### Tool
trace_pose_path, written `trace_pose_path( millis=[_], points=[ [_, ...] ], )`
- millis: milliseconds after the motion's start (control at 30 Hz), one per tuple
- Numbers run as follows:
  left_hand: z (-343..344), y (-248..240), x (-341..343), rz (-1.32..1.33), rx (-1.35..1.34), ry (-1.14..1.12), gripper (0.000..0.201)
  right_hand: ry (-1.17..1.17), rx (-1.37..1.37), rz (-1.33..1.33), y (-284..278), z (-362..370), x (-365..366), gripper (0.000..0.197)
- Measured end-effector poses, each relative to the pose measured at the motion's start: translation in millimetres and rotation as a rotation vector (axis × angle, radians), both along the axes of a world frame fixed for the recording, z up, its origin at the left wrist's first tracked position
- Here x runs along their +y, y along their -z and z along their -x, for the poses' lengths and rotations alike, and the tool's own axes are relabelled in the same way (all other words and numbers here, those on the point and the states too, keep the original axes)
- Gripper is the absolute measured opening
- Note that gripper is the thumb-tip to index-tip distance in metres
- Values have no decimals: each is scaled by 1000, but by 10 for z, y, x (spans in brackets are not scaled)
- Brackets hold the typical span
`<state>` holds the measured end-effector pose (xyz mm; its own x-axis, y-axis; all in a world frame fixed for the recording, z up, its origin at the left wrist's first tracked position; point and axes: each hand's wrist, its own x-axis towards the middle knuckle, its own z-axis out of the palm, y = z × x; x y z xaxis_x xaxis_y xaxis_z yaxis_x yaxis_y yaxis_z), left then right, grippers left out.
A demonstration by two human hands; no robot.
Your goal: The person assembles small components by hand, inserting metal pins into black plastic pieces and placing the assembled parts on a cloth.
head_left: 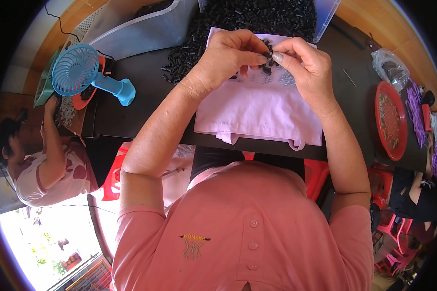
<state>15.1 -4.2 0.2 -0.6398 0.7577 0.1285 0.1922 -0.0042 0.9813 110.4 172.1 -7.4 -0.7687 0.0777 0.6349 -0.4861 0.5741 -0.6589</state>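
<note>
My left hand (224,57) and my right hand (307,67) meet over a pink cloth bag (257,111) spread on the dark table. The left thumb and forefinger pinch a small black tubular piece. Close against it, the right thumb and forefinger are pressed together; what lies between them is too small to make out. Under the fingers are a few loose black pieces (267,71). A cluster of tiny silvery metal parts (287,78) rests on the bag near my right hand. Just beyond, a large heap of black tubular pieces (257,17) spills out towards the left.
A grey plastic bin (141,36) stands at the far left, near a blue handheld fan (114,88). To the right are a red tray (379,121) with small parts, a clear plastic bag (392,68) and purple cord (415,114). Other people sit on both sides.
</note>
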Motion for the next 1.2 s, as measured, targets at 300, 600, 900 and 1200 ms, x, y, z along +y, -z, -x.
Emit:
trace_pose_path(
  millis=[300, 600, 900, 1200],
  points=[
    [-47, -1, 18, 17, -21, 1, 15, -30, 88, -3, -75, -29, -33, 9],
    [-55, -47, 25, 11, -113, -26, 14, -53, 3, -29, -48, -45, -45, 11],
    [-7, -13, 4, -53, -148, -45, 14, -129, -1, -44, -59, -46, -82, 12],
    [4, 3, 5, -132, -187, -63, 13, -74, -92, 43, -97, -72, -104, 9]
  ],
)
